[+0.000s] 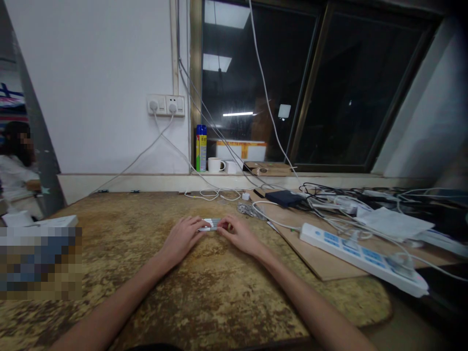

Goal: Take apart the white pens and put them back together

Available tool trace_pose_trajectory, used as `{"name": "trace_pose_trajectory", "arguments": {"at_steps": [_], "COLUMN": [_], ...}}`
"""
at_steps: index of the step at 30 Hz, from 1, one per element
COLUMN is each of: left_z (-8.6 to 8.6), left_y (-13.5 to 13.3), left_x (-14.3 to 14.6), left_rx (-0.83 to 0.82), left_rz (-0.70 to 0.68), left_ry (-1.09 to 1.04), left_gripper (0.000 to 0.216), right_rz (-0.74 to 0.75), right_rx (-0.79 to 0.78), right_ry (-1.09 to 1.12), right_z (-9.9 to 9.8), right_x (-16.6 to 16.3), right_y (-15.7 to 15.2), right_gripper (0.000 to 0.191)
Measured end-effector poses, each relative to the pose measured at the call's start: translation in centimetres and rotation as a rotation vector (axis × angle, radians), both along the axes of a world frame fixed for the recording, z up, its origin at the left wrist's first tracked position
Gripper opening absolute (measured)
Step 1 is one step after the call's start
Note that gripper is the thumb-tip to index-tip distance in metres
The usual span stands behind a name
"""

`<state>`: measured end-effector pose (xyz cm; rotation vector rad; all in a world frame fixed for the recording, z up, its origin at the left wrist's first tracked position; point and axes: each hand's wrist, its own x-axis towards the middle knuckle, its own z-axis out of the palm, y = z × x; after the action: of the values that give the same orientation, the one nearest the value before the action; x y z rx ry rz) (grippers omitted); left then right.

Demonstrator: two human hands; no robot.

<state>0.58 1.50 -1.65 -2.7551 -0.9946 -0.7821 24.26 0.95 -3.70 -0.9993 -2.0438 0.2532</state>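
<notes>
Several slim white-and-grey pens (pixel 211 223) lie side by side in a row on the worn wooden table (pixel 197 287), pointing left to right. My left hand (pixel 185 231) closes on their left end, with its thumb along the near side. At the right end, the fingers and thumb of my right hand (pixel 236 233) are curled in a pinch on the pens. Both ends of the row are partly hidden under my fingers, and the exact kind of pen is too small to make out.
A white power strip (pixel 361 258) with plugs lies on a brown board (pixel 292 239) at right, among tangled cables (pixel 340 204). Behind stand a spray can (pixel 201 148) and a mug (pixel 215 165) on the sill. A person (pixel 16 165) sits far left, near a white box (pixel 54 224).
</notes>
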Motion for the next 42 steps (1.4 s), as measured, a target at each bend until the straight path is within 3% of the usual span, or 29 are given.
{"name": "trace_pose_trajectory", "arguments": {"at_steps": [5, 11, 18, 23, 29, 36, 42], "left_z": [0.3, 0.1, -0.7, -0.1, 0.2, 0.0, 0.5], "left_y": [-0.5, -1.2, -1.0, -0.9, -0.5, -0.4, -0.9], "left_x": [0.6, 1.4, 1.3, 1.2, 0.6, 0.4, 0.6], "left_rx": [0.046, 0.113, -0.011, -0.047, 0.016, 0.047, 0.003], "left_rz": [0.017, 0.137, 0.200, 0.143, 0.021, 0.034, 0.037], "left_ry": [0.022, 0.134, 0.067, 0.008, -0.032, 0.016, -0.004], "left_gripper": [0.029, 0.027, 0.028, 0.033, 0.032, 0.039, 0.039], "right_rz": [0.028, -0.109, -0.128, -0.107, -0.099, -0.046, 0.016], "right_rx": [0.047, 0.079, 0.170, 0.221, 0.163, 0.115, -0.071], "right_ry": [-0.173, -0.356, -0.452, -0.371, -0.203, -0.091, -0.044], "right_z": [-0.2, -0.1, 0.3, 1.3, 1.4, 1.1, 1.4], "right_x": [-0.5, -1.3, -1.6, -1.2, -1.0, -1.3, -1.4], "right_y": [-0.6, -1.1, -1.2, -1.7, -1.7, -1.8, -2.1], "right_gripper": [0.024, 0.032, 0.023, 0.018, 0.018, 0.012, 0.025]}}
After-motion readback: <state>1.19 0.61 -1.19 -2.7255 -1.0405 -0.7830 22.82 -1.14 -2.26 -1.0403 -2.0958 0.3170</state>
